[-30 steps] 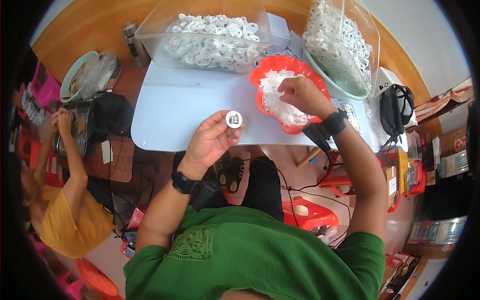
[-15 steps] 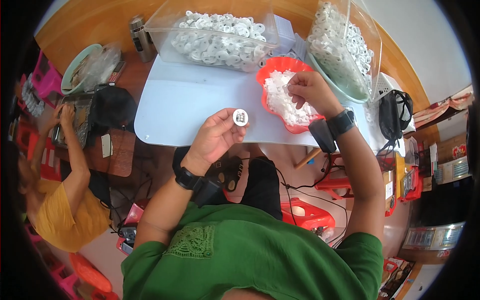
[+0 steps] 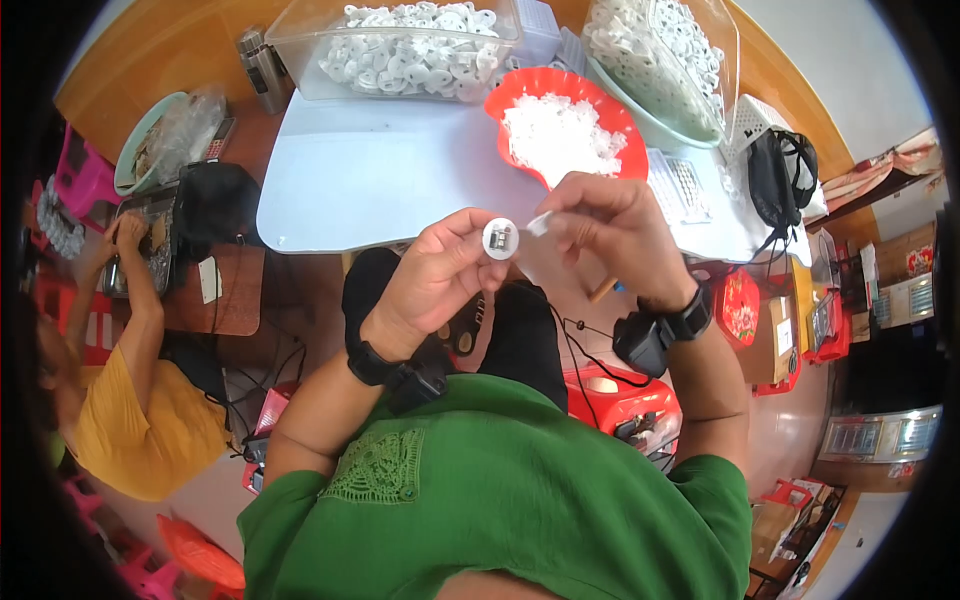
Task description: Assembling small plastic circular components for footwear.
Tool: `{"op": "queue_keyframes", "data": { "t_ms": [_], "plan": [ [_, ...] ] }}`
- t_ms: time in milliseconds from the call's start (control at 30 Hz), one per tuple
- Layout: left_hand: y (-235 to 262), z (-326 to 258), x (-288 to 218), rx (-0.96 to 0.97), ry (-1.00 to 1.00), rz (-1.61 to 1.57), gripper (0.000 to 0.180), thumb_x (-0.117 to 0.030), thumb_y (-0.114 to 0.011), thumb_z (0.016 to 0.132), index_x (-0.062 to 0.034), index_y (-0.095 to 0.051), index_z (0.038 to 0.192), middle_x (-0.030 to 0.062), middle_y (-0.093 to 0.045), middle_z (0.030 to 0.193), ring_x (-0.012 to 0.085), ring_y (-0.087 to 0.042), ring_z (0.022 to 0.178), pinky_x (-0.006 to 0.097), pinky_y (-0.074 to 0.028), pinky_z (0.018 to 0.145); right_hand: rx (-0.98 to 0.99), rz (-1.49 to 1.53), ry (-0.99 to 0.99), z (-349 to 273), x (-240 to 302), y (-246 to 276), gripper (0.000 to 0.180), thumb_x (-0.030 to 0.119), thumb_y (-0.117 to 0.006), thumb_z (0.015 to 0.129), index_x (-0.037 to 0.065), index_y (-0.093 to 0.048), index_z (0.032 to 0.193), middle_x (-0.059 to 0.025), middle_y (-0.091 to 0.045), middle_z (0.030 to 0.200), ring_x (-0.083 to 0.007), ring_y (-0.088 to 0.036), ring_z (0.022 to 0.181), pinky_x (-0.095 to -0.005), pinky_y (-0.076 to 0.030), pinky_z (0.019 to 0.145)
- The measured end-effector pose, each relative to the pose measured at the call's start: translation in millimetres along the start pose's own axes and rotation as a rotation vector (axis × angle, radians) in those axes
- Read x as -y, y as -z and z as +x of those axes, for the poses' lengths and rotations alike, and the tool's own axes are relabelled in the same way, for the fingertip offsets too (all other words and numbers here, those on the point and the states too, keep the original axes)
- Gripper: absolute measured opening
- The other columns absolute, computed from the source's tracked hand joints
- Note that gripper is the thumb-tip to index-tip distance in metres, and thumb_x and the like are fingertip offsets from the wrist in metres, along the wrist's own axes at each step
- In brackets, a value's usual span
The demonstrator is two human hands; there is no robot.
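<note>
My left hand (image 3: 432, 272) pinches a small round white plastic piece (image 3: 500, 239) with metal parts set in its face, held just off the table's front edge. Close to its right side, my right hand (image 3: 612, 232) grips a small white plastic piece (image 3: 540, 223) between thumb and fingertips. The two pieces are near each other, with a slight gap. Beyond my right hand, a red scalloped bowl (image 3: 632, 160) holds a heap of small white plastic pieces (image 3: 560, 135).
A clear bin (image 3: 300, 62) of round white parts stands at the back of the pale blue table (image 3: 350, 190). Another tilted clear bin (image 3: 733, 60) rests in a green basin (image 3: 650, 130). At left, a person in a yellow top (image 3: 150, 430) works over a metal tray.
My right hand has left the red bowl and come toward my left hand, carrying a small white piece. My view has shifted, so the table sits higher.
</note>
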State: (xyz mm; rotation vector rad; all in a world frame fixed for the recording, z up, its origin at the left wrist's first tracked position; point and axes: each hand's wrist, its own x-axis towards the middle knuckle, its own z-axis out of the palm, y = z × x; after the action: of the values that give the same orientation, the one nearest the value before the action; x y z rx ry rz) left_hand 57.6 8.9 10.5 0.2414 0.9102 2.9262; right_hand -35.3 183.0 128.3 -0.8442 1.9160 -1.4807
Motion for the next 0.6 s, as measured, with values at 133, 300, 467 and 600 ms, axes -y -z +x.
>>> {"op": "queue_keyframes", "data": {
  "t_ms": [133,300,467,600],
  "plan": [
    [-25,-10,3,0.025,0.036,0.017,0.028,-0.02,-0.055,0.093,-0.0006,-0.05,0.113,0.0068,-0.058,0.09,0.013,-0.055,0.076,0.024,-0.045,0.066,-0.021,-0.201,0.328,-18,-6,-20,0.009,-0.006,-0.057,0.084,-0.001,-0.062,0.089,-0.004,-0.057,0.077,-0.0112,-0.059,0.065,-0.0242,-0.048,0.057],
    [-35,-21,10,0.058,0.032,0.009,0.026,-0.016,-0.053,0.094,0.0002,-0.051,0.114,0.0055,-0.058,0.092,0.0124,-0.056,0.078,0.025,-0.047,0.068,-0.09,-0.431,0.532,-40,-3,-32,0.01,-0.006,-0.059,0.081,0.0,-0.062,0.089,-0.011,-0.056,0.077,-0.0226,-0.061,0.064,-0.03,-0.048,0.056],
    [-42,-28,15,0.113,0.034,0.013,0.024,-0.012,-0.052,0.095,0.0002,-0.051,0.115,0.0061,-0.059,0.096,0.0121,-0.058,0.08,0.025,-0.049,0.07,-0.111,-0.49,0.54,-56,-9,-34,0.014,-0.005,-0.063,0.078,0.0,-0.064,0.092,-0.0086,-0.058,0.078,-0.0207,-0.059,0.069,-0.0289,-0.047,0.06],
    [-46,-34,19,0.103,0.027,0.052,0.024,-0.013,-0.052,0.095,0.0002,-0.052,0.114,0.0066,-0.06,0.096,0.0121,-0.058,0.081,0.025,-0.049,0.07,-0.077,-0.518,0.556,-64,-10,-33,0.016,-0.006,-0.063,0.078,0.0,-0.064,0.092,-0.0094,-0.058,0.079,-0.0213,-0.06,0.069,-0.0293,-0.048,0.061]
  ]
}}
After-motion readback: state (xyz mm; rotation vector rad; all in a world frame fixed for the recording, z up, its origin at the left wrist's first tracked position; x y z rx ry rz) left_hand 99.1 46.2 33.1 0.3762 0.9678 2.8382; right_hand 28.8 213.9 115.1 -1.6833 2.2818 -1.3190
